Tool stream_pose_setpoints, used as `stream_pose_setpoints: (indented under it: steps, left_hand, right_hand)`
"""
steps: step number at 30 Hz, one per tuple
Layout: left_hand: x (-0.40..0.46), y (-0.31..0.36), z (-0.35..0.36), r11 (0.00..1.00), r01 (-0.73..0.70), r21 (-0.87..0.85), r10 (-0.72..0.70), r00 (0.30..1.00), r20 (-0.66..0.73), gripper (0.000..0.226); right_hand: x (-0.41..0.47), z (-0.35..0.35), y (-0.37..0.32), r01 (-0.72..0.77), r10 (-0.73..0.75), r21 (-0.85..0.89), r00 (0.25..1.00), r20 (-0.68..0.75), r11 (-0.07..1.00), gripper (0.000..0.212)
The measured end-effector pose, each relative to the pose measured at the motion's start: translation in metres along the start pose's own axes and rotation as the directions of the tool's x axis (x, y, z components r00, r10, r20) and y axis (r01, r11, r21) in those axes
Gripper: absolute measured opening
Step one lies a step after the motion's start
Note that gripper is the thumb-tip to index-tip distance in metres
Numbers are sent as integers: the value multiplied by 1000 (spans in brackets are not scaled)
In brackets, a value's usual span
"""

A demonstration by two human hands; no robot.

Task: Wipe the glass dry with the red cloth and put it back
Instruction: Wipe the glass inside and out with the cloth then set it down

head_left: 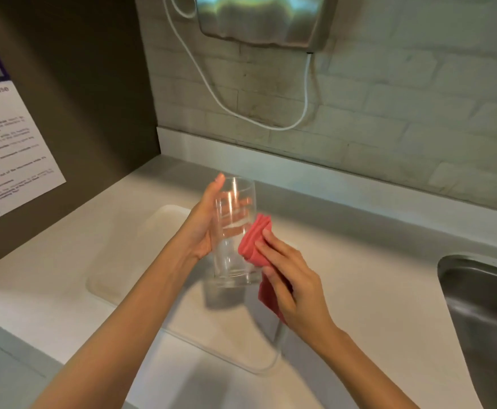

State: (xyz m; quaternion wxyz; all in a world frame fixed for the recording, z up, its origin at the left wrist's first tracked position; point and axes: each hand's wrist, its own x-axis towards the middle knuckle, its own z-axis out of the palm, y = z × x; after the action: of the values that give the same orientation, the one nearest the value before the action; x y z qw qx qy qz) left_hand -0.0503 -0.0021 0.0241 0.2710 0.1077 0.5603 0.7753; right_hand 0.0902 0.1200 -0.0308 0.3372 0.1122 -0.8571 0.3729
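one glass (234, 231), one red cloth (254, 245) and two hands, a left (204, 228) and a right (291, 278). on the table (359, 276) lies one clear tray (141, 252), and at its right edge is one steel sink (486, 305). the walls carry one metal box (262, 19), one white cable (220, 98) and one printed notice (2, 143).

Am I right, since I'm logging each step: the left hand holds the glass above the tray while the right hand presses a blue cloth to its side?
Not quite. The cloth is red, not blue, as the head view shows. The rest stands: the left hand holds the glass above the tray while the right hand presses the cloth to its side.
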Motion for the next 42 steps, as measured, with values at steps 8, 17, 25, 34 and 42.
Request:
stream_pose_setpoints:
  steps: [8,17,25,34,42]
  left_hand:
    - [-2,-12,5,998,46,-32,-45,998,37,76]
    - [-6,-16,-1,999,48,-3,-47,998,37,73]
    - [-4,-16,-1,995,77,-59,-77,997,11,74]
    - [-12,-15,3,998,52,35,-53,998,35,79]
    - [-5,-7,-3,1000,-8,8,9,999,-33,55]
  right_hand:
    - [36,12,-17,80,-57,-325,995,77,942,41]
    - [6,1,-10,10,-9,-126,1000,8,992,40]
    - [12,9,-17,187,-117,-403,974,193,896,41]
    - [18,4,-14,-86,83,-61,995,-51,994,37]
    - [3,13,-10,252,-203,-383,965,164,889,44]
